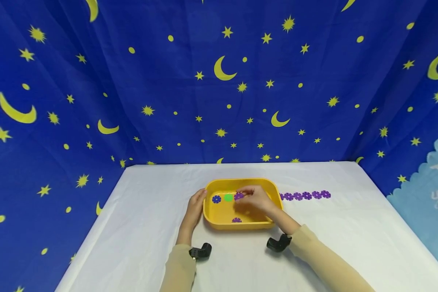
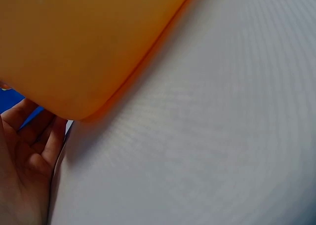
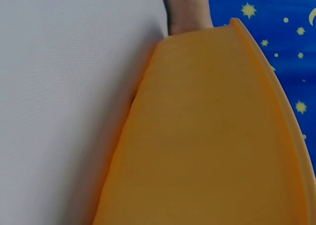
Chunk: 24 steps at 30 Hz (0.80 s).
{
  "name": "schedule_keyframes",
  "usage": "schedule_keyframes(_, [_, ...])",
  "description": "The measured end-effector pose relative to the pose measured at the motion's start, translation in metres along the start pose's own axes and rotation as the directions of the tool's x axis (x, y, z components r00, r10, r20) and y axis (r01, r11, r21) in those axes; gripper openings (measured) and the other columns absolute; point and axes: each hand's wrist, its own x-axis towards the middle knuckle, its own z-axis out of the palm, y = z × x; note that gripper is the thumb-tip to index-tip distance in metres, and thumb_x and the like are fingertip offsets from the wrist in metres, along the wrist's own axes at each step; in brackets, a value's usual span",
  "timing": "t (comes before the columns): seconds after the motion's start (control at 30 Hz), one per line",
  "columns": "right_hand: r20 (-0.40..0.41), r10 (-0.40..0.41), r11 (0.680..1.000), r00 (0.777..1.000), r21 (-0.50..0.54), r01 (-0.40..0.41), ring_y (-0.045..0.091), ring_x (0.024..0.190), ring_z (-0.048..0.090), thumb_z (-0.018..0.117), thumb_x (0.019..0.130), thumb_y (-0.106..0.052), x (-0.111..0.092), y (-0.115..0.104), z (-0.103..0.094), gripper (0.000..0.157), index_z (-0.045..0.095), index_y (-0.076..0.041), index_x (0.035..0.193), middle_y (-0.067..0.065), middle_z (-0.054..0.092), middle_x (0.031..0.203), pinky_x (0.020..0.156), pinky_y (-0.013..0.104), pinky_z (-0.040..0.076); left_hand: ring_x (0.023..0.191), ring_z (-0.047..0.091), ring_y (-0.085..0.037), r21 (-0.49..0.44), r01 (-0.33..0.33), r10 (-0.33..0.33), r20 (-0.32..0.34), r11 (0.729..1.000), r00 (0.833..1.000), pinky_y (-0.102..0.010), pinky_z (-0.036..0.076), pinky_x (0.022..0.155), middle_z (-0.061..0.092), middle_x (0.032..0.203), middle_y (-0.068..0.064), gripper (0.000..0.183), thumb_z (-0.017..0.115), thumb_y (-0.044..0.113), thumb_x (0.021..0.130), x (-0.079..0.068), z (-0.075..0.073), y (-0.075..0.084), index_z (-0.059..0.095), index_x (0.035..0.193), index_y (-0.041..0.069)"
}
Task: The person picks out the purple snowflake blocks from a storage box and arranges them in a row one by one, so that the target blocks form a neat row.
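A yellow plastic tub (image 1: 219, 221) stands on the table. The left hand (image 1: 195, 207) rests against its left side, with fingertips at the rim; in the left wrist view the fingers pass partly behind the tub wall. Over the tub, the right hand (image 1: 255, 198) pinches a purple snowflake-shaped disc (image 1: 238, 196) between thumb and fingers. Left of it in the tub are a green disc (image 1: 228, 197) and a blue snowflake-shaped disc (image 1: 216, 199). Another purple disc (image 1: 236, 220) is by the front wall. The right wrist view shows tub wall, not the right hand's fingers.
Right of the tub, a row of several purple snowflake discs (image 1: 307, 196) lies on the white tablecloth (image 1: 138, 219). A blue curtain (image 1: 190, 93) with yellow stars and moons surrounds the table at the back and sides.
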Motion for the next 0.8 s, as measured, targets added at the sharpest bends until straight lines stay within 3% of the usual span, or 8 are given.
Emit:
schedule_keyframes(0.3, [-0.107, -0.002, 0.999, 0.994, 0.043, 0.007, 0.003, 0.071, 0.059, 0.075, 0.078, -0.003, -0.006, 0.008, -0.021, 0.038, 0.065, 0.009, 0.112, 0.018, 0.071, 0.096, 0.065, 0.013, 0.054, 0.135, 0.043, -0.032, -0.023, 0.010, -0.010, 0.013, 1.000, 1.000, -0.045, 0.029, 0.119, 0.052, 0.139, -0.019, 0.053, 0.045, 0.039, 0.100, -0.001, 0.000, 0.003, 0.050, 0.134, -0.001])
schedule_keyframes(0.43, [-0.144, 0.032, 0.997, 0.989, 0.076, -0.021, 0.001, 0.071, 0.060, 0.073, 0.081, -0.005, -0.009, 0.010, -0.038, 0.040, 0.062, 0.009, 0.117, 0.014, 0.071, 0.097, 0.065, 0.015, 0.056, 0.135, 0.043, -0.035, -0.027, 0.012, -0.011, 0.032, 1.000, 0.999, -0.047, 0.030, 0.118, 0.052, 0.138, -0.022, 0.048, 0.045, 0.032, 0.101, -0.008, -0.001, 0.019, 0.050, 0.133, -0.004])
schedule_keyframes(0.57, [-0.173, 0.065, 0.991, 0.983, 0.128, -0.043, 0.001, 0.072, 0.059, 0.072, 0.082, -0.004, -0.013, 0.010, -0.054, 0.043, 0.059, 0.009, 0.121, 0.002, 0.070, 0.092, 0.068, 0.017, 0.057, 0.134, 0.044, -0.035, 0.007, 0.013, -0.014, 0.036, 1.000, 0.999, -0.046, 0.031, 0.117, 0.052, 0.138, -0.023, 0.047, 0.044, 0.028, 0.102, -0.014, -0.001, 0.033, 0.050, 0.133, -0.006])
schedule_keyframes(0.7, [-0.201, 0.083, 0.985, 0.976, 0.165, -0.050, 0.000, 0.077, 0.058, 0.071, 0.083, -0.006, -0.017, 0.011, -0.065, 0.045, 0.058, 0.009, 0.124, -0.009, 0.065, 0.088, 0.074, 0.018, 0.058, 0.135, 0.043, -0.035, 0.016, 0.013, -0.014, 0.037, 1.000, 0.999, -0.047, 0.031, 0.117, 0.051, 0.138, -0.023, 0.047, 0.043, 0.029, 0.102, -0.014, -0.001, 0.032, 0.049, 0.133, -0.005])
schedule_keyframes(0.8, [-0.236, 0.109, 0.982, 0.966, 0.178, -0.067, 0.001, 0.079, 0.057, 0.071, 0.083, -0.008, -0.019, 0.014, -0.074, 0.046, 0.057, 0.007, 0.125, -0.012, 0.063, 0.086, 0.072, 0.015, 0.056, 0.135, 0.043, -0.035, -0.010, 0.019, -0.018, 0.028, 1.000, 0.999, -0.048, 0.030, 0.118, 0.052, 0.138, -0.022, 0.048, 0.044, 0.032, 0.101, -0.008, -0.001, 0.021, 0.050, 0.133, -0.003])
